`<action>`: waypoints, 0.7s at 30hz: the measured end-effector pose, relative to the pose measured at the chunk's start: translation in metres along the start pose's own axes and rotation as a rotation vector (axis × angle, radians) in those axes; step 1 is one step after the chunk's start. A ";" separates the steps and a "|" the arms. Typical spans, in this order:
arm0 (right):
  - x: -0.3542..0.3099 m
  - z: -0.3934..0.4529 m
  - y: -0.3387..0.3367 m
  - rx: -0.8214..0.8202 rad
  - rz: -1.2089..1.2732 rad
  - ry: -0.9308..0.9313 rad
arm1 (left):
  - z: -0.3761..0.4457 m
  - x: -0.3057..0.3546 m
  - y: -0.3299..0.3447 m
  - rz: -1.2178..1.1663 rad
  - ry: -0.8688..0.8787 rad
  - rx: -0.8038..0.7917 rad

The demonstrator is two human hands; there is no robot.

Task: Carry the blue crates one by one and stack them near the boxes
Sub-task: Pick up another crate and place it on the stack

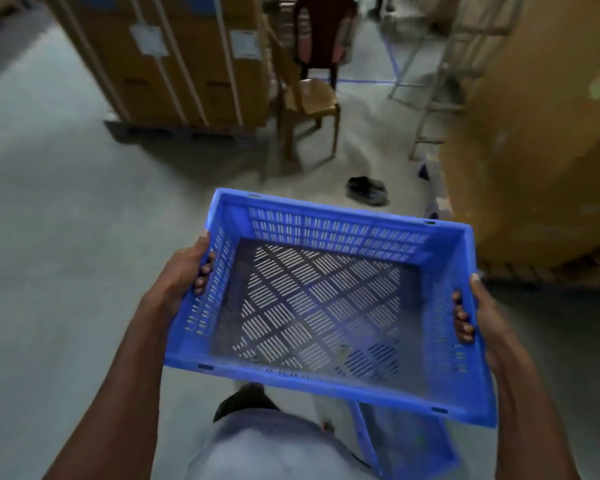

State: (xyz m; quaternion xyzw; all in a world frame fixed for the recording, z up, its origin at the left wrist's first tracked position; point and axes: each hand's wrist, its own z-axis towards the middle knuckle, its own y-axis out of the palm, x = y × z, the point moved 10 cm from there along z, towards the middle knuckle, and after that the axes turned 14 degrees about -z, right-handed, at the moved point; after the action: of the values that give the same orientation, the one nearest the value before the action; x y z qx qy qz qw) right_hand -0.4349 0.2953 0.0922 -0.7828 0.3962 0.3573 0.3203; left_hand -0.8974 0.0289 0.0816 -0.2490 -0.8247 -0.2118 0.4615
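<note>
Both hands curled round crate

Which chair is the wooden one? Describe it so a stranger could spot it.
Start at the strapped cardboard boxes stacked at upper left. Just right of them stands the wooden chair, beyond the blue crate. Unlike the dark red plastic chair behind it, it is light brown with a bare flat seat.

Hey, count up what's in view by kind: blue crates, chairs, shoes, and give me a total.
Blue crates: 2, the held crate in the left hand and right hand, and a lower crate
Chairs: 2, a wooden chair and a dark chair
Shoes: 1 pair
Total: 5
</note>
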 end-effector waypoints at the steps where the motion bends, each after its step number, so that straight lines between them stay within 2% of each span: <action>1: -0.014 0.007 0.029 -0.048 -0.038 -0.013 | -0.009 0.000 -0.034 -0.028 0.004 0.059; 7: -0.081 0.029 0.226 -0.321 -0.247 -0.088 | -0.068 -0.012 -0.225 -0.199 0.045 0.375; 10: -0.103 0.031 0.332 -0.395 -0.361 -0.119 | -0.101 -0.023 -0.316 -0.268 0.054 0.521; 14: -0.122 0.015 0.489 -0.561 -0.483 -0.150 | -0.144 -0.033 -0.433 -0.339 0.084 0.699; 21: -0.143 -0.041 0.727 -0.783 -0.636 -0.199 | -0.217 -0.036 -0.594 -0.443 0.088 0.955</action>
State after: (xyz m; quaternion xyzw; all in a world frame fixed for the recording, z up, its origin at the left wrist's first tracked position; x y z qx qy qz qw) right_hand -1.1009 -0.0301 0.0717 -0.8881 -0.0574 0.4363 0.1323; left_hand -1.0988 -0.5721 0.0842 0.1783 -0.8420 0.0850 0.5020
